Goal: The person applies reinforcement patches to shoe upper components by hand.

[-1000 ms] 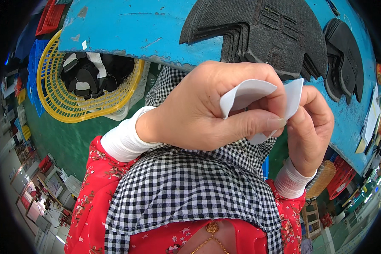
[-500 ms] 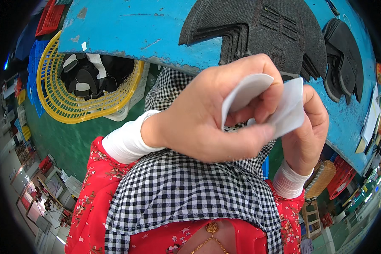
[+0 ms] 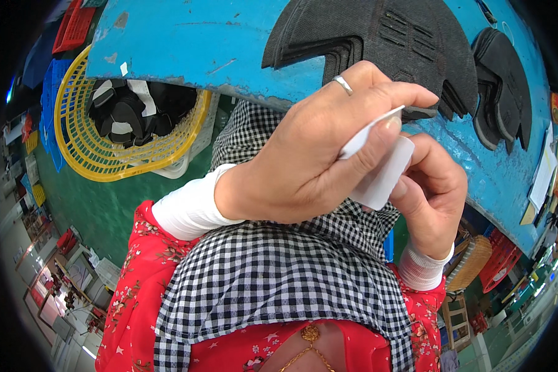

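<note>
My left hand [image 3: 304, 155], with a ring on one finger, pinches a small white piece [image 3: 361, 141] between thumb and fingers; only its thin edge and part of its face show. Close by on the right, the fingertips of my right hand [image 3: 437, 192] are closed on a white rounded sheet piece [image 3: 385, 178]. Whether the two white parts are one bent piece or two is not clear. Both hands are raised above my lap, in front of a stack of black shaped fabric pieces [image 3: 390, 43] on the blue table.
The blue table [image 3: 180, 46] has a worn, chipped edge. A second stack of black pieces [image 3: 505, 87] lies on its right side. At the left, a yellow basket [image 3: 68, 118] holds black and white pieces. A red crate [image 3: 501, 263] and papers [image 3: 544, 167] are at the right.
My left hand has turned and its fingers have straightened over the white piece, which now shows edge-on instead of curled. My right hand has moved slightly left and down.
</note>
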`<state>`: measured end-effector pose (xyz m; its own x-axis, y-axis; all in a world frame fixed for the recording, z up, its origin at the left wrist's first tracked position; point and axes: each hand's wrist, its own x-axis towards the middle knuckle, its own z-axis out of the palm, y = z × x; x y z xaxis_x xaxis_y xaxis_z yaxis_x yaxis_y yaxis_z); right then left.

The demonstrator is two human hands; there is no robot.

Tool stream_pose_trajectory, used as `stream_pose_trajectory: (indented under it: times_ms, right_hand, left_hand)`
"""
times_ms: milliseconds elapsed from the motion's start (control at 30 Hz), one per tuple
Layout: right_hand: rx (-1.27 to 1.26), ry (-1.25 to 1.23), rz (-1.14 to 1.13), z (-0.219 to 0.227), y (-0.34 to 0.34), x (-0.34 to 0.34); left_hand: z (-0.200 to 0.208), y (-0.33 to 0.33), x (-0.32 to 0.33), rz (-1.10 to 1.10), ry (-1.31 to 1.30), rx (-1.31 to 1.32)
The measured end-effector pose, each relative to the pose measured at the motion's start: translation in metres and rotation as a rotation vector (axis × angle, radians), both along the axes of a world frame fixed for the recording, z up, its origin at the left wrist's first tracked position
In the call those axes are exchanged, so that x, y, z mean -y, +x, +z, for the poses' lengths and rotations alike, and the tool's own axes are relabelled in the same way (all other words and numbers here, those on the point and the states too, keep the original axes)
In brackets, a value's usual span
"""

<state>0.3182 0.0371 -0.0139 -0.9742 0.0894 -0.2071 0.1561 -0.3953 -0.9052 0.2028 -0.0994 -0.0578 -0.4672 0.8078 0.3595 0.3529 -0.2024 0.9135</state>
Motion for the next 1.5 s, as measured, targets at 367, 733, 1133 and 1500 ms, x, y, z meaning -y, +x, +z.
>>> stream_pose_trajectory:
  times_ms: [367, 733, 1133, 1500]
  right_hand:
    - [0.088, -0.064, -0.198, -0.002, 0.014, -0.016]
    - [0.136, 0.228, -0.17, 0.012, 0.002, 0.003]
    - [-0.26, 0.887, -0.17, 0.006, 0.006, -0.003]
    - [-0.331, 1.403, -0.186, 0.011, 0.0, 0.005]
  left_hand:
    - [0.02, -0.018, 0.025, 0.188, 0.055, 0.73]
    - [0.025, 0.0, 0.011, 0.007, -0.02, 0.059]
    - [0.029, 0.004, 0.014, 0.006, -0.148, 0.105]
    - [0.038, 0.014, 0.017, 0.127, -0.369, -0.257]
